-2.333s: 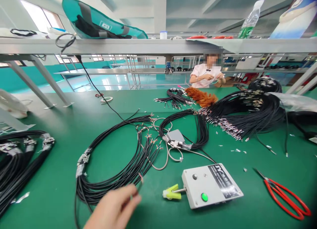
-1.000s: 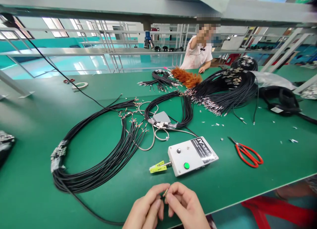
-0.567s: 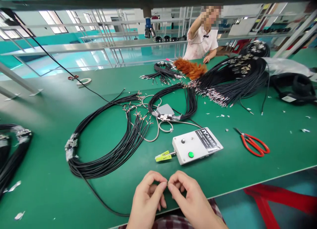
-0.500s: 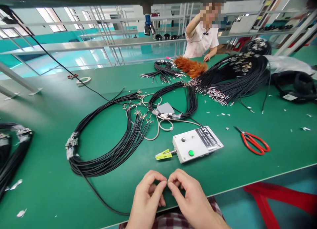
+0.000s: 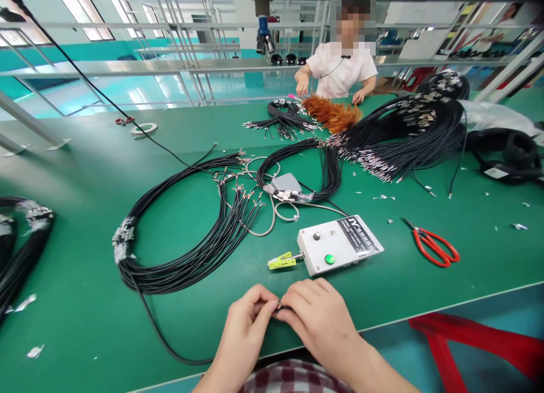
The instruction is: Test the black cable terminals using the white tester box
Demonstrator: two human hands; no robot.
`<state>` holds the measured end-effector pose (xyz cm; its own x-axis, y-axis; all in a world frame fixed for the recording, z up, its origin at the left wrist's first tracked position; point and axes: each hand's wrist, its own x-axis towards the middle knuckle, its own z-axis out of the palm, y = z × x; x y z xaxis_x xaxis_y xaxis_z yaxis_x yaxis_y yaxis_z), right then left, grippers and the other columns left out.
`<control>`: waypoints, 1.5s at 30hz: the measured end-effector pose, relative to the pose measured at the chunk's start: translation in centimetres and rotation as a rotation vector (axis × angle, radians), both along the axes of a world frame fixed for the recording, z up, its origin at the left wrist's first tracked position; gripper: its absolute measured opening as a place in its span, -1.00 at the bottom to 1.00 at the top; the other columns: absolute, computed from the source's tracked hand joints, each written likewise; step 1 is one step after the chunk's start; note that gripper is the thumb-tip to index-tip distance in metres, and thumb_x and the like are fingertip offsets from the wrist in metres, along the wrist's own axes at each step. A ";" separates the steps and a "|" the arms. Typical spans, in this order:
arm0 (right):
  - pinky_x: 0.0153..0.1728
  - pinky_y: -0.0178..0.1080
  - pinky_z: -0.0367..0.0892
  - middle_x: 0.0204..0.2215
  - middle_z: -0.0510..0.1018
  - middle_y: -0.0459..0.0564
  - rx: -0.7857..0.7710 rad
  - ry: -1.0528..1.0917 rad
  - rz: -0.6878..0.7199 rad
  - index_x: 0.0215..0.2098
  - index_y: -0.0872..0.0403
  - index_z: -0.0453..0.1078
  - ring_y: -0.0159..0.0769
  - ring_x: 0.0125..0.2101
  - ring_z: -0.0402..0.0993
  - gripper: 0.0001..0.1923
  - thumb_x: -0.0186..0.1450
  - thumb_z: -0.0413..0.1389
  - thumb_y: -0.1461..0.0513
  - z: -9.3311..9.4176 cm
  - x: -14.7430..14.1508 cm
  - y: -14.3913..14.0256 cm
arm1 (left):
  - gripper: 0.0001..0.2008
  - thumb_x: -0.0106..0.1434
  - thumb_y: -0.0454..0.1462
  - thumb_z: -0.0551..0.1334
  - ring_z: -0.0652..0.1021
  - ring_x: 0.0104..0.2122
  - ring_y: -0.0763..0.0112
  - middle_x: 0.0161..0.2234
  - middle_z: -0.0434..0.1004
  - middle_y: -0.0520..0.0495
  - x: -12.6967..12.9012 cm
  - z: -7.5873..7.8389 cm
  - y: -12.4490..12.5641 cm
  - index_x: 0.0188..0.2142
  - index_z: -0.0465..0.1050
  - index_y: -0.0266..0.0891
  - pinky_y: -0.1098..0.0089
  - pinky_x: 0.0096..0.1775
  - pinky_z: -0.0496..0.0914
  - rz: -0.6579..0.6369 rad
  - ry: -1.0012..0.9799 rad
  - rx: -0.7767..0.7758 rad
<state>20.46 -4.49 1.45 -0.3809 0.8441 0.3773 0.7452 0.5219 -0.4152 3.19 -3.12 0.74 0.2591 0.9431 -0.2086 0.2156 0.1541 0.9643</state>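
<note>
My left hand (image 5: pixel 246 328) is closed at the table's front edge, thumb and forefinger pinching the end of a black cable (image 5: pixel 170 347). That cable runs from the large looped bundle (image 5: pixel 178 280) and passes behind my left wrist. Fingertip to fingertip with it, my right hand (image 5: pixel 321 314) is closed on the same dark cable end, and small copper-coloured wire shows between the fingers. Most of the end is hidden by my fingers. Just beyond my hands sits a white box (image 5: pixel 325 243) with a lit green button and a yellow-green clip (image 5: pixel 283 261) on its rod.
Red-handled scissors or snips (image 5: pixel 433 246) lie at the right. A second cable coil (image 5: pixel 334 172), a big cable heap (image 5: pixel 408 127) and a brown fluffy thing (image 5: pixel 334 114) lie further back. Another bundle (image 5: pixel 28 251) lies left. Across the table a person (image 5: pixel 342 70) sits; a red stool (image 5: pixel 463 336) is below right.
My right hand has turned palm down, its fingers now bunched over the cable end. A dark bit of cable now shows between my fingertips. The person opposite has lowered a raised arm.
</note>
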 end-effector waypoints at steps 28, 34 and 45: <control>-0.18 -0.14 0.05 -0.44 0.54 -0.05 -0.010 -0.615 0.079 -0.42 0.08 0.41 -0.24 -0.32 0.39 -0.88 0.28 0.18 0.34 2.7 0.5 8.4 | -0.78 0.20 -0.13 0.18 0.40 -0.49 0.39 -0.52 0.37 0.05 -1.0 0.4 5.2 -0.45 0.36 -0.23 0.43 -0.41 0.26 0.111 0.049 0.084; -0.15 -0.15 0.06 -0.46 0.53 -0.06 -0.010 -0.616 0.071 -0.44 0.08 0.40 -0.24 -0.32 0.39 -0.87 0.26 0.18 0.36 2.9 0.4 8.4 | -0.79 0.20 -0.14 0.15 0.40 -0.49 0.37 -0.52 0.36 0.05 -0.5 -0.3 5.5 -0.46 0.34 -0.21 0.41 -0.40 0.25 0.098 0.087 0.092; -0.02 -0.05 0.07 -0.36 0.57 -0.05 -0.039 -0.549 0.055 -0.35 0.07 0.41 -0.20 -0.22 0.44 -0.82 0.21 0.29 0.17 3.4 0.6 8.2 | -0.78 0.20 -0.13 0.13 0.42 -0.49 0.34 -0.53 0.38 0.04 0.0 -0.5 5.9 -0.48 0.33 -0.20 0.40 -0.41 0.26 0.086 0.151 0.120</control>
<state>21.02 3.74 4.87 -0.5572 0.8266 0.0794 0.8295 0.5585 0.0068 3.17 2.76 0.25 0.1511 0.9808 -0.1235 0.3501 0.0638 0.9345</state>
